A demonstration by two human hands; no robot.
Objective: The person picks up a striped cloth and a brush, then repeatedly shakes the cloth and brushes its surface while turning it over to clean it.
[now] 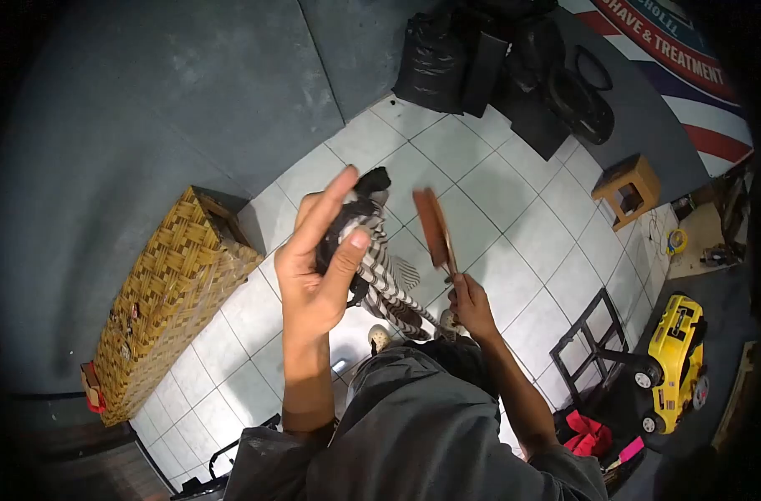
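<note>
My left hand [322, 267] is raised in front of me, closed around a bunched black-and-white striped cloth [389, 280]. Its index finger points up and the thumb lies across the near side. A black part [372, 182] sticks out above the grip, and striped folds hang below toward my legs. My right hand [472, 305] grips the lower end of a brush [433, 230] with a long reddish-brown head. Motion blurs the brush, so its bristles cannot be made out. It tilts upward to the right of the cloth, apart from it.
A woven-pattern box [176, 301] stands at left by the grey wall. Black bags [431, 67] are piled at the back. On the right are a small cardboard box [629, 192], a yellow tape roll [676, 241], a black frame [593, 342] and a yellow toy car [675, 359]. White tiles [514, 275] cover the floor.
</note>
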